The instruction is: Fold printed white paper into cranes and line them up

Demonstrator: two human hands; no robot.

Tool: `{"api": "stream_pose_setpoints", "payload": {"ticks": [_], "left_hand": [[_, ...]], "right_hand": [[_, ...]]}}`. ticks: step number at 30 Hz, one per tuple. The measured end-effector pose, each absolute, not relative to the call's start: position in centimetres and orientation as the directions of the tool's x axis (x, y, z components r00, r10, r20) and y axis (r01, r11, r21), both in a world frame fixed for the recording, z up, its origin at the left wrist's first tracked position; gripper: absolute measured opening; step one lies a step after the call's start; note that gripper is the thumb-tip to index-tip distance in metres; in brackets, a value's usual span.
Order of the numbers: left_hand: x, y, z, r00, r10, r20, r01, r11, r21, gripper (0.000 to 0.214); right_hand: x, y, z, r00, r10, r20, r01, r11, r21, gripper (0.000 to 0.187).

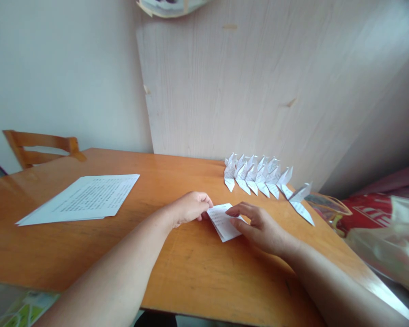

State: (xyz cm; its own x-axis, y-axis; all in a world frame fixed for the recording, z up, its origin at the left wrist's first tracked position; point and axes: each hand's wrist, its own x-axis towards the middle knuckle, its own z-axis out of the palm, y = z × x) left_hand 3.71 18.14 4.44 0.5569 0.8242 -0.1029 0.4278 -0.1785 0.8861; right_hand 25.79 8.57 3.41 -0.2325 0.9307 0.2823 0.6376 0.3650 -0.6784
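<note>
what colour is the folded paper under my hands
White with lines of small dark print, folded paper, seen in the head view.

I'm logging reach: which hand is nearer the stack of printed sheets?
Left. The left hand is right of the stack of printed sheets; the right hand lies farther right.

Printed sheets (85, 198), paper cranes (259, 177), chair (41, 146)

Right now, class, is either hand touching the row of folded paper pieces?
No: the left hand and right hand touch a small folded sheet, apart from the row of folded pieces.
</note>
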Motion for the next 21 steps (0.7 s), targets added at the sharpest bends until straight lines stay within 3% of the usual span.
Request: {"api": "stream_pose_setpoints", "payload": {"ticks": [4,9,14,21], "left_hand": [[3.4,18.0,4.4,0.581,0.806,-0.114,0.517,-0.258,0.816,0.024],[3.3,18.3,4.3,0.623,0.783,-0.001,0.498,-0.395,0.772,0.023],[3.5,17.6,4.6,0.780,0.621,0.076,0.399,-0.587,0.704,0.028],[3.8,15.6,6.2,0.876,0.483,-0.007,0.384,-0.688,0.615,0.038]], "right_hand": [[25.6,8.5,3.6,-0.271,0.928,0.255,0.667,0.372,-0.645,0.023],[25.4,8.1,4.1,-0.314,0.917,0.248,0.667,0.399,-0.629,0.028],[25.8,8.3,4.0,-0.296,0.917,0.267,0.675,0.398,-0.621,0.036],[26.9,9.5,2.8,-0.140,0.960,0.244,0.634,0.276,-0.723,0.034]]}}
